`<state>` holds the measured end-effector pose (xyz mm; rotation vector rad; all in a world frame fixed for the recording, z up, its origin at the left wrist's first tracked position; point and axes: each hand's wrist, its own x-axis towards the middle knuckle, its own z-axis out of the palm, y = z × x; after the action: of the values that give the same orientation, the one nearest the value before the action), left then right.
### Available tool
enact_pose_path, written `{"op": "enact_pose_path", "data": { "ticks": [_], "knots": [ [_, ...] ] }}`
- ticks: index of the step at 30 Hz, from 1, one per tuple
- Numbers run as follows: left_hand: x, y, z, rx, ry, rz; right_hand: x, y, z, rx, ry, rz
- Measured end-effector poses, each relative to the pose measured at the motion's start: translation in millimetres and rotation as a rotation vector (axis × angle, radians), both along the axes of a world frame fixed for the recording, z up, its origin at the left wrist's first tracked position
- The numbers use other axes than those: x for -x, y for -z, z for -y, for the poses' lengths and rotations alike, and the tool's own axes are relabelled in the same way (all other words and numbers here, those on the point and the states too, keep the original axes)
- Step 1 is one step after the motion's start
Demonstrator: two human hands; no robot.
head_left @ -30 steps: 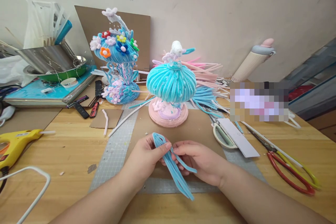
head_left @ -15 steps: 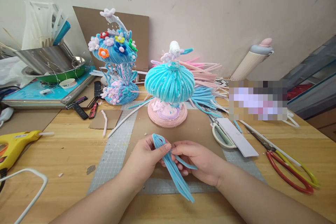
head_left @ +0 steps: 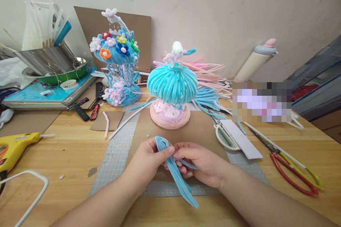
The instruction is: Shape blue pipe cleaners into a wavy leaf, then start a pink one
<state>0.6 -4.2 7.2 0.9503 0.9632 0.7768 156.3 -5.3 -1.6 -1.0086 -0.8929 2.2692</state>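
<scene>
My left hand point(head_left: 149, 163) pinches the folded top of a bundle of light blue pipe cleaners point(head_left: 178, 179) over a brown cardboard sheet point(head_left: 202, 131). My right hand point(head_left: 204, 165) grips the same bundle just to the right, fingers curled around the strands. The loose ends hang toward me. Behind the hands stands a turquoise pipe-cleaner mushroom point(head_left: 172, 83) on a pink base. A taller blue mushroom with small flowers point(head_left: 118, 56) stands further left.
A grey cutting mat point(head_left: 117, 152) lies under the cardboard. A yellow glue gun point(head_left: 16, 145) is at the left edge. White-handled scissors point(head_left: 226, 138) and red-handled pliers point(head_left: 293, 173) lie to the right. Pink and blue pipe cleaners point(head_left: 210, 78) are heaped at the back.
Both hands have stayed in place on the bundle. My right fingers have closed in a little toward the left thumb, and the hanging ends have shifted slightly.
</scene>
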Motion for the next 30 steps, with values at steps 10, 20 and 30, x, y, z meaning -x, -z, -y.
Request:
{"op": "enact_pose_path", "data": {
  "ticks": [10,20,30],
  "knots": [
    [-0.7,-2.8,-0.3,0.01,0.05,0.042,-3.4,-1.5,-1.2,0.051,0.04,-0.047],
    [4.9,-2.4,-3.4,-0.018,0.011,-0.076,-3.4,-3.6,-0.1,-0.023,0.062,0.0],
    [5.5,-2.9,-2.2,-0.02,-0.011,-0.051,-7.0,-7.3,-0.6,-0.085,-0.007,-0.01]
  ]
}}
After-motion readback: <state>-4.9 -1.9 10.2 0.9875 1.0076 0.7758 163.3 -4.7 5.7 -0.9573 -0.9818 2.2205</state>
